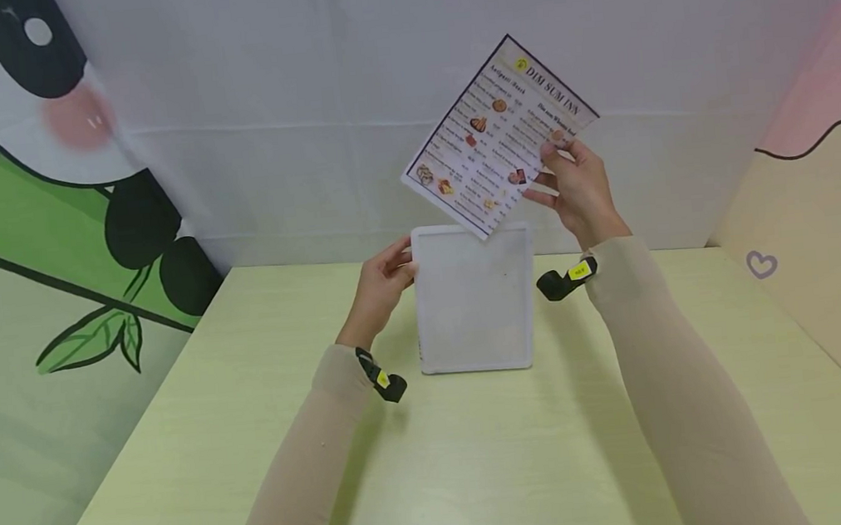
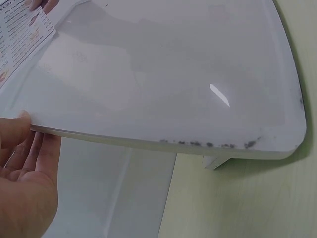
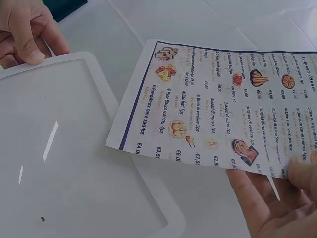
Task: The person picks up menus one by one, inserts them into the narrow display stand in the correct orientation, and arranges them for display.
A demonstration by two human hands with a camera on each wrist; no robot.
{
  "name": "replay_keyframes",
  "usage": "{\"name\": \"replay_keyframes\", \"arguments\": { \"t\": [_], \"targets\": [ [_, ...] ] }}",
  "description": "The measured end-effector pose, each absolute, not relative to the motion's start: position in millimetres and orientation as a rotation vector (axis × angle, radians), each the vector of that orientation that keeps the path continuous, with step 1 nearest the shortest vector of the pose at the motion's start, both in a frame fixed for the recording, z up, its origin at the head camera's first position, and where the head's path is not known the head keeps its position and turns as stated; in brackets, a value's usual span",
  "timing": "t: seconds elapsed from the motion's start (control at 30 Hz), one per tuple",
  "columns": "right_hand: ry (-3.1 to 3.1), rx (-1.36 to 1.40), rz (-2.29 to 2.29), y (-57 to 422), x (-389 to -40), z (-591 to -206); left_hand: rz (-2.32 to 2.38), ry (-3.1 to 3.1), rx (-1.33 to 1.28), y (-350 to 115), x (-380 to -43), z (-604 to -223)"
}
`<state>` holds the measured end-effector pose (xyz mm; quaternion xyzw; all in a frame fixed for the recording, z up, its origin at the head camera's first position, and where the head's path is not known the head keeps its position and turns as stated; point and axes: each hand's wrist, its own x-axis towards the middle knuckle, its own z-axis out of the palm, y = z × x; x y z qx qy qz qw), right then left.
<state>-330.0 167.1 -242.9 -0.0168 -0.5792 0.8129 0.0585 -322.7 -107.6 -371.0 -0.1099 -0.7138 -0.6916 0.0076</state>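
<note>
A white framed display stand (image 1: 475, 308) with a clear face stands on the table, leaning back a little. My left hand (image 1: 385, 286) grips its upper left edge, thumb on the front and fingers behind, as the left wrist view shows. Dark specks mark the stand's lower side edge (image 2: 208, 144). Above the stand, my right hand (image 1: 581, 190) pinches a printed menu sheet (image 1: 492, 135) headed "DIM SUM INN" by its right side. The sheet is tilted, and its lowest corner overlaps the stand's top edge in the head view. Small food pictures and prices show on it in the right wrist view.
The pale wooden table (image 1: 438, 461) runs back to a white cloth wall (image 1: 272, 192). A green panda-printed panel (image 1: 51, 245) borders the left side, and a pink and beige panel (image 1: 822, 219) the right. A black camera (image 1: 565, 281) is strapped at the right wrist.
</note>
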Motion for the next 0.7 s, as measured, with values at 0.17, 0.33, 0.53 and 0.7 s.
{"name": "replay_keyframes", "arguments": {
  "t": [0.17, 0.33, 0.53, 0.7],
  "targets": [
    [-1.773, -0.078, 2.448, 165, -328, -242, -2.213, -2.187, -0.334, -106, -319, -381],
    [-1.76, -0.102, 2.452, 164, -327, -241, -2.228, -2.177, -0.33, -104, -317, -386],
    [-1.758, -0.128, 2.451, 163, -327, -240, -2.229, -2.18, -0.329, -102, -314, -390],
    [-1.746, -0.125, 2.452, 164, -328, -241, -2.25, -2.164, -0.321, -100, -315, -395]
  ]
}}
